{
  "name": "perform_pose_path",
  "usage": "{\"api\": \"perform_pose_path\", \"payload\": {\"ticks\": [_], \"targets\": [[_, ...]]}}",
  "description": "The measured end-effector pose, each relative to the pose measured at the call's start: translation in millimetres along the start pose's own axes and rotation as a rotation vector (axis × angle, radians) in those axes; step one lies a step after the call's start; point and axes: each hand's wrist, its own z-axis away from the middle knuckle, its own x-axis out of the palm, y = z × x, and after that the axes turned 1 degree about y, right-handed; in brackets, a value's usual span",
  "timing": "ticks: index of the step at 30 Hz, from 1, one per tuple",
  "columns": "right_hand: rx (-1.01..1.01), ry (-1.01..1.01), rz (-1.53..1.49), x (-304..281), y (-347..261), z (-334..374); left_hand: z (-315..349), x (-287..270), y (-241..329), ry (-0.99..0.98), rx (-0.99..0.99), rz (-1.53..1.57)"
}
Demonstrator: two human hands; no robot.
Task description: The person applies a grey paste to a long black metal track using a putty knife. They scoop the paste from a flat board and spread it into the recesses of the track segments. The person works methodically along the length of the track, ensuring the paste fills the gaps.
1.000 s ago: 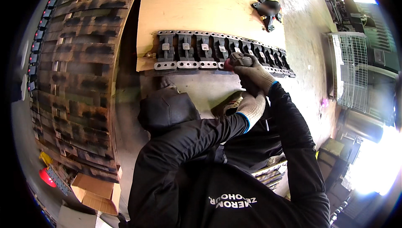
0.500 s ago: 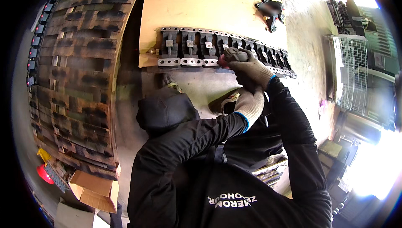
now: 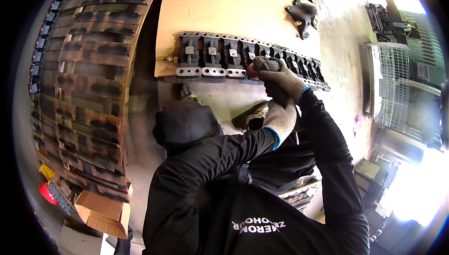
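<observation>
A dark hand-held grinder (image 3: 267, 63) with a reddish disc (image 3: 252, 71) is at the near side of a row of black metal castings (image 3: 234, 51) with bright, drilled end plates. My right hand (image 3: 283, 81), in a grey-and-white knit glove, is closed round the front of the tool. Behind and below it, my left hand (image 3: 281, 118), gloved alike, closes on the tool's rear part; its fingers are mostly hidden. The disc sits close to the near end plate of a casting about mid-row; the hands and tool cover the exact contact.
The castings lie along the near edge of a tan board (image 3: 210, 2). A black bracket-like part (image 3: 301, 16) rests at its right. Left stands a scorched wooden slatted pallet (image 3: 93, 77), with an open cardboard box (image 3: 103, 213) below. A wire cage (image 3: 390, 86) stands right.
The grinder and both hands have shifted very slightly to the right along the row. Both hands keep their hold.
</observation>
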Motion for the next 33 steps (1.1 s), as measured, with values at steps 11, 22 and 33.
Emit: {"api": "perform_pose_path", "payload": {"ticks": [11,22,33], "targets": [[-0.077,-0.092,-0.015,7.7,-1.2,9.8,14.2,3.8,-5.6,0.171,0.033,-0.043],[-0.102,-0.110,0.100,20.9,-11.4,4.2,27.2,-10.5,2.5,0.186,-0.004,0.055],[-0.179,-0.075,0.163,20.6,-6.9,-3.1,29.5,-10.1,0.8,0.189,0.017,0.120]]}}
